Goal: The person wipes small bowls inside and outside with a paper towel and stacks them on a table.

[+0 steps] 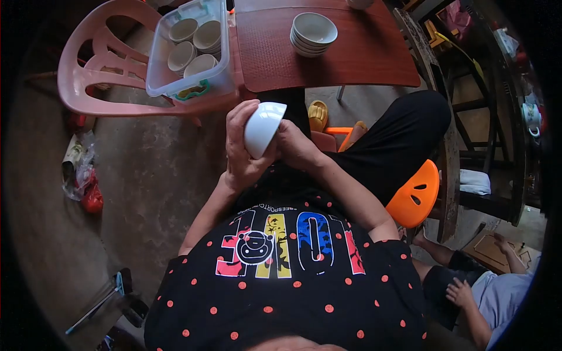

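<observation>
A white bowl (263, 130) is tilted on its side in front of my chest, its rounded outside facing left. My left hand (239, 143) is wrapped round the outside of it. At the rim on the right is my right hand (295, 143), its fingers partly hidden behind the bowl. Beyond them, a stack of several white bowls (314, 32) stands on the red-brown table (263, 58). To the left, a clear plastic bin (155, 73) on a pink chair holds several stacks of bowls (182, 55).
The pink chair (76, 58) is at the upper left. An orange stool (418, 196) is on the right, near dark wooden frames (439, 105). Another person (497, 298) sits at the lower right. Plastic bags (85, 175) and a broom (96, 307) lie on the left floor.
</observation>
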The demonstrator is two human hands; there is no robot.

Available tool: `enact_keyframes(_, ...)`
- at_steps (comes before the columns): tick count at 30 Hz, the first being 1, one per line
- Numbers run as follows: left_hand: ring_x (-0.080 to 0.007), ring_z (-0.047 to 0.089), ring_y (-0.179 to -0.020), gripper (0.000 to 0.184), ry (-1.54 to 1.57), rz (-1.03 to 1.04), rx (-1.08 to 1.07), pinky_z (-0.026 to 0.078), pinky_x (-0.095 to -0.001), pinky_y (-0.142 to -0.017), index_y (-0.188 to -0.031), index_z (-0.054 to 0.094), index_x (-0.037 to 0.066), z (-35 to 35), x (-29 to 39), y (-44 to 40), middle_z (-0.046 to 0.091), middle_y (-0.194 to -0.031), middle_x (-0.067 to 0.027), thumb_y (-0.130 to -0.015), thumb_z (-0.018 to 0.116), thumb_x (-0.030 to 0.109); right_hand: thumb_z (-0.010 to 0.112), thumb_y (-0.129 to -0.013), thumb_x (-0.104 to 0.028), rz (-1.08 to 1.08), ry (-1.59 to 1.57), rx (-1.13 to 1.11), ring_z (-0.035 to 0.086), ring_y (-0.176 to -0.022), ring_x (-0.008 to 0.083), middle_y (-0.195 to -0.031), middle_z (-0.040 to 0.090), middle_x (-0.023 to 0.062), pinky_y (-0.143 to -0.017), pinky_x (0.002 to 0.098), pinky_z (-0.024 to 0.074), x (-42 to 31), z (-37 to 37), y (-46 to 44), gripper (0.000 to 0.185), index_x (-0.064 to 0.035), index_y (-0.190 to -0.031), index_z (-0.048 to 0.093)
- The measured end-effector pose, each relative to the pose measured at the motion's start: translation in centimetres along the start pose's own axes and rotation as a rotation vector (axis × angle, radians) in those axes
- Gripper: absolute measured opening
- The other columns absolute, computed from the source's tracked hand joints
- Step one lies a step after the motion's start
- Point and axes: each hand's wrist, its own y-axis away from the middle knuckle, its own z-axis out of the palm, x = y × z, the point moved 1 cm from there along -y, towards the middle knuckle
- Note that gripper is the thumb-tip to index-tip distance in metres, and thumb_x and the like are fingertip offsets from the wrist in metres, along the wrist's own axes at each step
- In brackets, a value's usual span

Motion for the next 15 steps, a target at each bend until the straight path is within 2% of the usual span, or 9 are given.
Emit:
enact_keyframes(2,-0.0307,0.041,-0.122,0.086,-0.098,0.109,-0.072,0.034,-0.041,-0.102,-0.133,0.033,0.005,0.1,0.4,-0.6,0.04,-0.131,-0.0184,-0.062,0.08,0.015,0.054,-0.093,-0.031,-0.195,0.085,0.049,0.058,-0.079,0.0073,-0.094,0.062,0.0018,-0.063,0.0209,0.0501,-1.6,0.7,0.4,0.03,-0.003,-0.104,0.059)
enact_keyframes(4,-0.0291,0.04,-0.124,0.097,0.188,-0.161,-0.064,0.032,-0.0409,-0.104,-0.138,0.026,0.006,0.2,1.6,-0.6,0.038,-0.134,-0.0185,-0.062,0.083,0.025,0.055,-0.092,-0.024,-0.33,0.157,0.192,0.059,-0.078,0.0083,-0.091,0.062,0.0022,-0.063,0.023,0.0504,-1.7,-0.5,0.1,0.024,-0.0028,-0.103,0.059)
enact_keyframes(5,-0.028,0.036,-0.128,0.098,0.46,-0.294,0.026,0.029,-0.0407,-0.107,-0.141,0.019,0.006,0.8,2.0,-0.4,0.034,-0.139,-0.0182,-0.071,0.075,0.044,0.056,-0.092,-0.018,-0.464,0.227,0.336,0.06,-0.077,0.0094,-0.089,0.063,0.0026,-0.063,0.0251,0.0506,-1.8,-1.4,-0.1,0.018,-0.0026,-0.102,0.059)
enact_keyframes(7,-0.0273,0.037,-0.129,0.085,1.013,-0.781,0.042,0.029,-0.042,-0.107,-0.139,0.026,0.001,0.5,2.1,0.3,0.036,-0.14,-0.0178,-0.082,0.056,0.057,0.058,-0.09,-0.013,-0.745,0.56,0.577,0.061,-0.073,0.0115,-0.088,0.064,0.0047,-0.06,0.0262,0.0502,-3.2,-2.6,0.0,0.015,-0.0038,-0.101,0.058)
enact_keyframes(8,-0.0308,0.042,-0.125,0.078,1.209,-1.08,-0.03,0.035,-0.0431,-0.105,-0.136,0.03,-0.004,0.2,1.5,0.6,0.042,-0.134,-0.0223,-0.09,0.038,0.059,0.06,-0.087,-0.011,-0.917,0.712,0.664,0.065,-0.069,0.019,-0.084,0.065,0.0084,-0.06,0.0292,0.051,-4.0,-3.2,0.5,0.015,-0.0046,-0.1,0.058)
enact_keyframes(10,-0.0331,0.041,-0.125,0.067,1.903,-1.147,-0.237,0.035,-0.0442,-0.105,-0.134,0.032,-0.003,0.4,2.0,0.2,0.043,-0.132,-0.0212,-0.094,0.04,0.049,0.063,-0.082,-0.011,-0.979,0.968,0.693,0.066,-0.072,0.0273,-0.083,0.065,0.0116,-0.063,0.0323,0.0512,-5.4,-3.4,1.2,0.019,-0.0049,-0.1,0.058)
enact_keyframes(11,-0.0356,0.041,-0.125,0.063,2.029,-1.207,-0.139,0.034,-0.0465,-0.106,-0.134,0.032,-0.002,0.7,2.7,0.2,0.042,-0.133,-0.0224,-0.095,0.04,0.046,0.063,-0.082,-0.011,-0.983,0.968,0.691,0.066,-0.072,0.0273,-0.083,0.065,0.0116,-0.063,0.0323,0.0512,-5.8,-3.4,1.2,0.019,-0.0049,-0.1,0.058)
enact_keyframes(13,-0.0357,0.041,-0.125,0.058,2.117,-1.15,-0.042,0.033,-0.0466,-0.106,-0.135,0.033,-0.001,1.2,3.6,0.2,0.042,-0.134,-0.0217,-0.096,0.039,0.042,0.071,-0.074,-0.013,-1.248,1.014,0.47,0.066,-0.074,0.0271,-0.085,0.066,0.0099,-0.062,0.0334,0.0511,-6.7,-2.7,1.5,0.03,-0.0079,-0.101,0.059)
enact_keyframes(15,-0.0323,0.045,-0.123,0.047,2.241,-1.011,0.046,0.035,-0.0456,-0.106,-0.133,0.037,0.003,1.5,3.6,0.3,0.045,-0.133,-0.0184,-0.098,0.037,0.035,0.072,-0.073,-0.011,-1.206,1.045,0.514,0.066,-0.073,0.0256,-0.085,0.066,0.0095,-0.063,0.0327,0.0513,-6.8,-1.9,2.2,0.029,-0.0071,-0.099,0.06)
